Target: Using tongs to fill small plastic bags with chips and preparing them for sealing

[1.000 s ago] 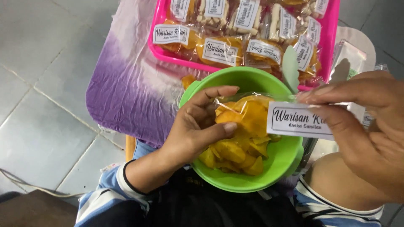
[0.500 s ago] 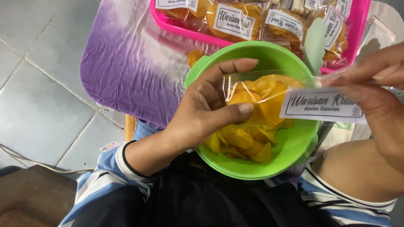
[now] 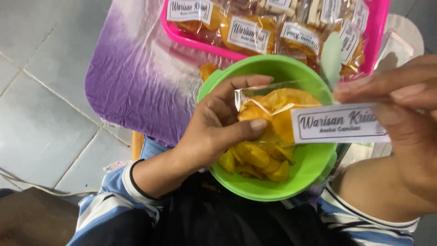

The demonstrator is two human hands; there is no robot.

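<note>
Chip bag (image 3: 277, 114) — pinched at both ends by left hand (image 3: 214, 132) and right hand (image 3: 400, 118) fingers — hangs inside the green bowl (image 3: 314, 168) rim.

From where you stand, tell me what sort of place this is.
Probably a home snack-packing spot on a tiled floor. The left hand and right hand hold a clear packet of yellow chips over a green bowl, beside a pink tray of labelled packets.
</note>
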